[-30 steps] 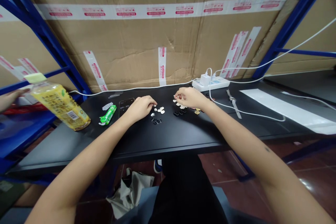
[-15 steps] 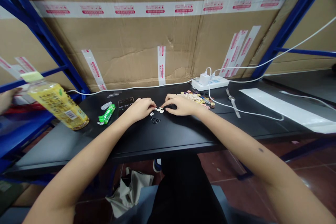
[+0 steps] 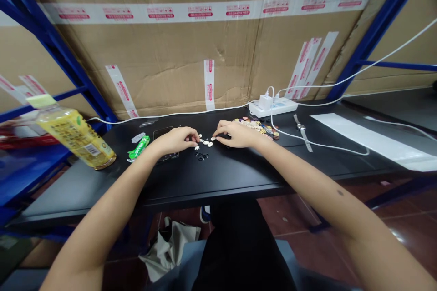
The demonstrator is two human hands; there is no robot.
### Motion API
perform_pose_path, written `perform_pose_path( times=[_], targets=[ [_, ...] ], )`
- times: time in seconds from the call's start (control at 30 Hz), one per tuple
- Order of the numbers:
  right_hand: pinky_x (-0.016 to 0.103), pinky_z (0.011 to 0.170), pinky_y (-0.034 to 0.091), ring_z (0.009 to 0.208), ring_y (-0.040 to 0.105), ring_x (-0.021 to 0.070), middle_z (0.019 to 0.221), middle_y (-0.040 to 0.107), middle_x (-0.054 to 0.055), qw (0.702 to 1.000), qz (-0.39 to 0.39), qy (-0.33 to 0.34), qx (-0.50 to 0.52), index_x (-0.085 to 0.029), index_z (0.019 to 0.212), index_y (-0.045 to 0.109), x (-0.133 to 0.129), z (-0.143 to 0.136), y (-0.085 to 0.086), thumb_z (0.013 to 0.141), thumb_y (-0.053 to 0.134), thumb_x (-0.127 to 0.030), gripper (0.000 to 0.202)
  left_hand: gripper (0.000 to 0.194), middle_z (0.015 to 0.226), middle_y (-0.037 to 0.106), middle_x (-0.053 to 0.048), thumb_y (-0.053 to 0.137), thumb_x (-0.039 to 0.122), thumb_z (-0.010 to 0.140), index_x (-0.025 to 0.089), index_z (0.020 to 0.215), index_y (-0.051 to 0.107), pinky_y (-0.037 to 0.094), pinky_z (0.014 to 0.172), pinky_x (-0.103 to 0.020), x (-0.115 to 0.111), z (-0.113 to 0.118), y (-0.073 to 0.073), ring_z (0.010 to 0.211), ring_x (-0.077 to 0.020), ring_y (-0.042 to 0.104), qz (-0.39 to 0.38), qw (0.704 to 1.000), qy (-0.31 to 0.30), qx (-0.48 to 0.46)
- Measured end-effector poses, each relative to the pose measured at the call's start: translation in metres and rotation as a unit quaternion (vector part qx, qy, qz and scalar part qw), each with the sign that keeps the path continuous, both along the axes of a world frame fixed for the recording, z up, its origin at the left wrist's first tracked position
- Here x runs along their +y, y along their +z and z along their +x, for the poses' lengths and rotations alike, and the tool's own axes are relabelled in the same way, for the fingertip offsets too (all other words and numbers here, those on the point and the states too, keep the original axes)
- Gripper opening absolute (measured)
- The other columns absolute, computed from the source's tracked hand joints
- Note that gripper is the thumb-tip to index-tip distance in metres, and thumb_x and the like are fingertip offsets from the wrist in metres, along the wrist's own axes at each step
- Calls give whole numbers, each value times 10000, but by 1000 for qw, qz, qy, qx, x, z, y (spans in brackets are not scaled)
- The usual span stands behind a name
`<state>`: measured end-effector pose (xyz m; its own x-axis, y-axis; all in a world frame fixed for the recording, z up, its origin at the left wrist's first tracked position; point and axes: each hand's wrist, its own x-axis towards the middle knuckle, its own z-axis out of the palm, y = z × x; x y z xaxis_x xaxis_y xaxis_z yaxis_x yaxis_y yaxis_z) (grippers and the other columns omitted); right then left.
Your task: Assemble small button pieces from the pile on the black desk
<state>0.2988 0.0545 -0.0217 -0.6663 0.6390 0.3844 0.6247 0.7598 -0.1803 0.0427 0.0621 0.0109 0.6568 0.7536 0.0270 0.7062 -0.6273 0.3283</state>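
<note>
A black table (image 3: 218,177) carries central white pieces (image 3: 210,144), a bottle (image 3: 77,129) at nine o'clock, power strip (image 3: 280,106) at two, white sheet (image 3: 372,141) at three.

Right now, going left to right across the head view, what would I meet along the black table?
Yellow bottle, green packet, left hand, white pieces, right hand, power strip, silver watch, white sheet.

Small pieces (image 3: 206,142) (white, black) obstruct the middle; front tabletop (image 3: 218,176) allows passage.
</note>
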Motion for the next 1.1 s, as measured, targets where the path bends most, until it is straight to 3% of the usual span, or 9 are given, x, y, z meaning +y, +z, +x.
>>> perform_pose_path(
  times=[0.23, 0.7, 0.9, 1.1],
  targets=[
    [282, 805, 441, 877, 605, 157, 1042, 634, 74, 1000, 0, 13, -5, -221, 1150, 700, 2, -1, -3, 916, 517, -269, 301, 258, 957, 673, -37, 600, 380, 801, 201, 971, 674, 415, 764, -259, -2, 2, 0, 857, -177, 597, -41, 999, 3, 26],
    [274, 784, 445, 836, 604, 149, 985, 650, 61, 999, -28, 28, 8, -202, 987, 716, 6, 3, -2, 859, 599, -237, 177, 245, 859, 658, -39, 607, 383, 785, 172, 909, 617, 420, 664, -259, -1, 5, -6, 759, -172, 588, -85, 996, 23, -21],
    [286, 786, 457, 859, 610, 162, 1006, 656, 81, 999, -40, 12, 17, -175, 1069, 699, 8, 0, -6, 869, 600, -283, 249, 287, 879, 693, -55, 660, 393, 767, 162, 932, 617, 460, 716, -276, 8, 6, -15, 808, -176, 629, -127, 986, -7, -104],
    [275, 776, 454, 844, 610, 155, 955, 664, 75, 999, -40, 20, 20, -161, 935, 714, 8, -1, -5, 851, 609, -234, 153, 306, 866, 696, -75, 692, 397, 744, 130, 887, 648, 499, 816, -326, 6, 17, -20, 829, -178, 647, -143, 967, 2, -213]
  ],
)
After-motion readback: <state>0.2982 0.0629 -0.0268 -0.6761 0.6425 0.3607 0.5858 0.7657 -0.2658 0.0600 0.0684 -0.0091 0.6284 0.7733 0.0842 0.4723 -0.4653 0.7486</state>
